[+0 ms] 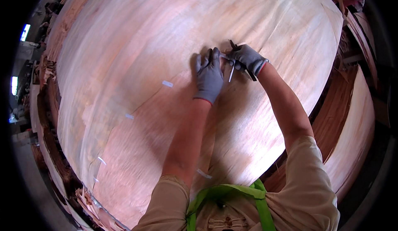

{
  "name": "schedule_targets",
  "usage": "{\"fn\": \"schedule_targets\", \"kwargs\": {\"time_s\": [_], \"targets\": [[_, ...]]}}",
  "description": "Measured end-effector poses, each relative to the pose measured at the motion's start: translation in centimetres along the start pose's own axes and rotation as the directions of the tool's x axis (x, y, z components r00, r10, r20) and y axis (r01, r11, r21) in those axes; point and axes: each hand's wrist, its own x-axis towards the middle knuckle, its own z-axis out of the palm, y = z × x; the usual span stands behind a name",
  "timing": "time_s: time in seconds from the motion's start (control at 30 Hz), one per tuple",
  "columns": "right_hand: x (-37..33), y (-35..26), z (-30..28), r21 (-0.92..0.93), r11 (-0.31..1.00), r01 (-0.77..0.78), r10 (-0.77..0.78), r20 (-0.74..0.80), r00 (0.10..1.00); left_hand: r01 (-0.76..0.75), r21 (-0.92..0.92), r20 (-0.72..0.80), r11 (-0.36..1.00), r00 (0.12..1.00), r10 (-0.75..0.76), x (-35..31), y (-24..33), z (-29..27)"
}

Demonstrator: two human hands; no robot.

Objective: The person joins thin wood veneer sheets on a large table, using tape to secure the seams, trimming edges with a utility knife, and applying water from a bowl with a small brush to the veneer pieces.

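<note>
Green apron (248,190) nearest; left hand (209,76) open on wood sheet (137,52); just right, right hand (247,59) grips dark tool (251,75) slanting far-left to near-right.

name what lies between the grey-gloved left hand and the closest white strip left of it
Head view: only bare pinkish wood veneer, between the left hand and white strip.

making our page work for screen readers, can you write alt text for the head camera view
A gray-gloved left hand rests on a big, pale wood sheet, while the gloved right hand beside it grips a dark, narrow tool. Small white tape strips dot the sheet; the person wears a beige shirt and green apron.
</note>
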Motion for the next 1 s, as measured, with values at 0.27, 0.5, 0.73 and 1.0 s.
{"fn": "schedule_targets", "kwargs": {"time_s": [0.27, 0.5, 0.73, 1.0], "targets": [[-2.4, 0.6, -1.7, -0.024, 0.999, 0.020, -0.022, -0.051, 0.998, -0.044, -0.018, 0.023, 0.999, 0.999, 0.044, -0.2, -0.1, -0.3], [-3.1, 1.0, -1.5, -0.064, 0.997, 0.054, -0.057, -0.053, 0.997, -0.231, 0.240, 0.216, 0.943, 0.960, 0.180, 0.2, 0.1, -1.3], [-4.9, 1.8, 0.4, -0.335, 0.936, 0.110, -0.161, -0.130, 0.978, -0.287, 0.407, 0.287, 0.867, 0.941, 0.176, 1.0, 1.1, -1.4], [-13.1, 6.7, 2.4, 0.062, 0.993, -0.105, 0.095, 0.144, 0.985, -0.174, -0.056, 0.014, 0.983, 0.985, 0.175, -3.2, -1.9, -4.8]]}}
